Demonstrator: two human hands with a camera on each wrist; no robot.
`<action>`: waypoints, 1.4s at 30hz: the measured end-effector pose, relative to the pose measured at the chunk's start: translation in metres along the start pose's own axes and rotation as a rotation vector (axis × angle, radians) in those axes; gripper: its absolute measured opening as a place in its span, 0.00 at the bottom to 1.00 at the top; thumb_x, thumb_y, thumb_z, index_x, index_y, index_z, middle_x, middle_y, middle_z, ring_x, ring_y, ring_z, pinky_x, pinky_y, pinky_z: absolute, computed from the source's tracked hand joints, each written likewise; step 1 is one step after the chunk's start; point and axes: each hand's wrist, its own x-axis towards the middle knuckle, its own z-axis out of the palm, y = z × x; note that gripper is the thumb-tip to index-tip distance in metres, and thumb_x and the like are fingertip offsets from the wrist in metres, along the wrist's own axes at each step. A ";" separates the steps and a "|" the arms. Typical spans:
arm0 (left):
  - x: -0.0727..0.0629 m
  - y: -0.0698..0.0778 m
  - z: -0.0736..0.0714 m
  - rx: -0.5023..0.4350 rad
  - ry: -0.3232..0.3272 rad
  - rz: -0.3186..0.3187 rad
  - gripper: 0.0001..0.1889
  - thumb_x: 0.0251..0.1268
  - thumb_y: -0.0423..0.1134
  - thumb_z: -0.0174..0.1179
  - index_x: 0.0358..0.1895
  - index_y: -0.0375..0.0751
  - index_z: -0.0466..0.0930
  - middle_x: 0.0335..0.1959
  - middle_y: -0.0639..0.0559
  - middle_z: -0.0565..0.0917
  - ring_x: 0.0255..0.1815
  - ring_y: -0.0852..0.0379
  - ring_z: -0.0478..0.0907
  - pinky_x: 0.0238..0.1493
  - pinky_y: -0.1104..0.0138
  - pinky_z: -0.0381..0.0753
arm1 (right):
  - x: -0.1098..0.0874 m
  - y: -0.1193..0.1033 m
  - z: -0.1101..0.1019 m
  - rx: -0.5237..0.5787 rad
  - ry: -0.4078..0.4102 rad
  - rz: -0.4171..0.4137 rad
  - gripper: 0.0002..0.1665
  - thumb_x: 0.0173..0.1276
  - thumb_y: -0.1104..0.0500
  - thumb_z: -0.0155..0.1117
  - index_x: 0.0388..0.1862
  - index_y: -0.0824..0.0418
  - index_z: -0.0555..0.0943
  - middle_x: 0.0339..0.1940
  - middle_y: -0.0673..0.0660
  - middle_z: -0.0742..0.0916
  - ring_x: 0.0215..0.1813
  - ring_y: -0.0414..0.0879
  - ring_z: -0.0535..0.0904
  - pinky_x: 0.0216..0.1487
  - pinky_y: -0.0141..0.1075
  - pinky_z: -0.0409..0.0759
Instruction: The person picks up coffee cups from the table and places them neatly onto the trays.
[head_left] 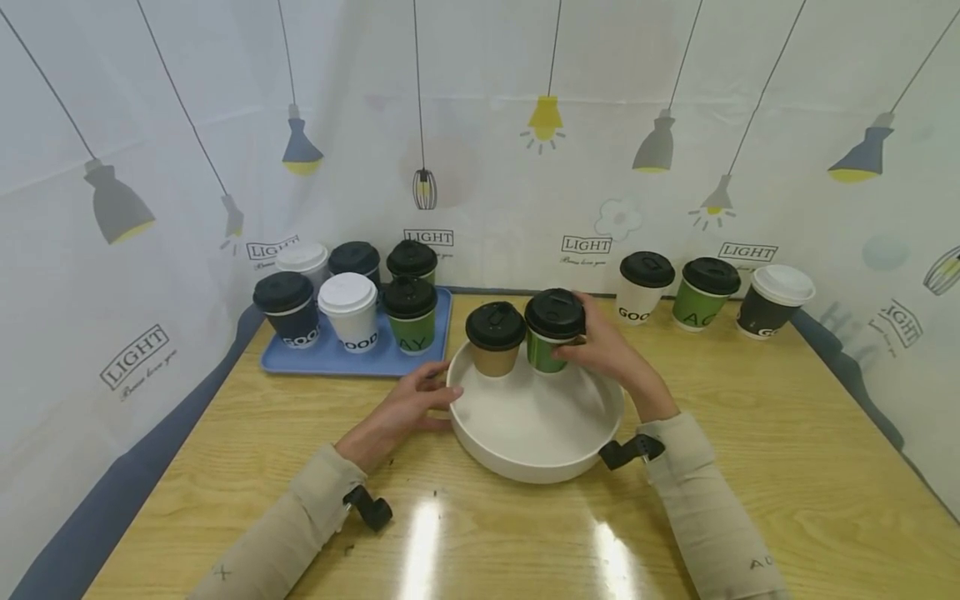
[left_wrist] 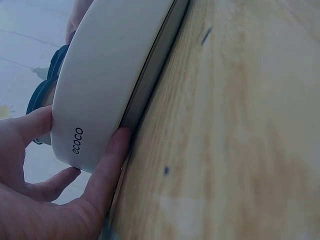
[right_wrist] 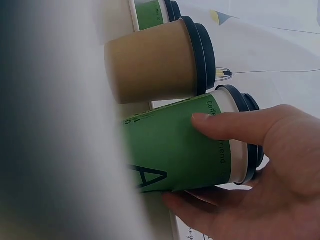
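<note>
A round white tray (head_left: 536, 425) with a raised wall rests on the wooden table, with "ecoco" printed on its side. My left hand (head_left: 408, 406) holds this tray at its left side, and the left wrist view shows fingers at the rim and low on the wall. Toward the tray's back stands a brown paper coffee cup (head_left: 495, 337) with a black lid. Right beside it is a green paper coffee cup (right_wrist: 180, 145), also black-lidded. My right hand (head_left: 603, 340) grips the green cup from the right, its thumb on the sleeve and fingers around the other side.
At the back left, a blue tray (head_left: 330, 363) carries several lidded cups in two rows. Along the back right stand a white cup (head_left: 637, 302), a green cup (head_left: 697, 310) and a black cup (head_left: 760, 315) with a white lid. A printed curtain (head_left: 495, 167) hangs behind the table.
</note>
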 end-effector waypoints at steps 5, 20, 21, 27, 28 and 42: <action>-0.001 0.001 0.001 0.005 -0.009 0.010 0.38 0.75 0.40 0.63 0.82 0.46 0.54 0.69 0.33 0.70 0.54 0.48 0.82 0.57 0.53 0.89 | 0.000 0.000 0.000 -0.012 0.003 0.018 0.65 0.58 0.67 0.76 0.83 0.69 0.44 0.79 0.75 0.66 0.81 0.70 0.59 0.82 0.67 0.52; 0.000 0.000 0.001 0.006 0.007 0.006 0.38 0.74 0.39 0.64 0.81 0.45 0.55 0.68 0.33 0.71 0.53 0.49 0.82 0.56 0.53 0.89 | -0.014 -0.001 -0.016 -0.001 -0.072 0.100 0.73 0.64 0.54 0.78 0.85 0.59 0.31 0.80 0.76 0.62 0.82 0.71 0.57 0.80 0.65 0.62; -0.001 0.000 0.001 0.007 0.007 0.008 0.38 0.74 0.40 0.64 0.81 0.45 0.55 0.68 0.33 0.71 0.53 0.49 0.82 0.56 0.53 0.89 | -0.017 -0.001 -0.019 0.003 -0.066 0.093 0.73 0.65 0.53 0.78 0.85 0.58 0.30 0.81 0.76 0.60 0.82 0.71 0.56 0.79 0.65 0.63; -0.002 0.000 0.000 0.006 -0.005 0.015 0.39 0.74 0.41 0.64 0.82 0.45 0.54 0.70 0.34 0.70 0.55 0.47 0.82 0.57 0.53 0.89 | -0.037 0.007 -0.036 0.017 0.059 0.009 0.65 0.69 0.53 0.74 0.86 0.55 0.36 0.81 0.73 0.61 0.82 0.70 0.58 0.79 0.62 0.67; -0.002 0.000 0.000 0.007 -0.007 0.014 0.39 0.74 0.41 0.64 0.82 0.45 0.54 0.70 0.34 0.70 0.55 0.47 0.82 0.57 0.53 0.88 | -0.041 0.010 -0.039 0.021 0.088 0.002 0.63 0.70 0.53 0.72 0.86 0.55 0.37 0.80 0.73 0.62 0.81 0.70 0.61 0.77 0.62 0.69; -0.003 0.003 0.001 0.003 0.010 -0.022 0.40 0.72 0.40 0.66 0.81 0.48 0.56 0.71 0.35 0.70 0.56 0.48 0.82 0.57 0.53 0.89 | -0.070 0.081 -0.096 -0.286 0.811 -0.071 0.21 0.73 0.62 0.60 0.62 0.69 0.77 0.51 0.66 0.84 0.43 0.28 0.76 0.40 0.13 0.68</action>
